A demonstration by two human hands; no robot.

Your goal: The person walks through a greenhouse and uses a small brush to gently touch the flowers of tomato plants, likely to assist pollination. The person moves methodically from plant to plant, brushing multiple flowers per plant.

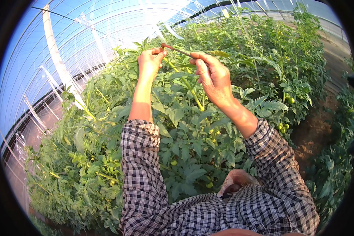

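Observation:
My right hand [214,76] grips a thin dark stick, possibly a brush [181,51], between thumb and fingers. Its reddish-brown tip bends downward and sits right at the fingertips of my left hand [151,60]. There, thumb and forefinger pinch a small plant part, mostly hidden by the fingers. A thick green tomato stem [187,84] slants down between the two hands. In front of my checked shirt [194,209] is an open, pale, stained container [239,178] with something dark reddish inside.
Dense tomato plants [183,147] surround my arms, with green tomatoes [283,127] at right. Strings [255,62] hang among the foliage. Bare soil [314,138] runs along the right. White posts [57,53] hold up the greenhouse's plastic cover at left.

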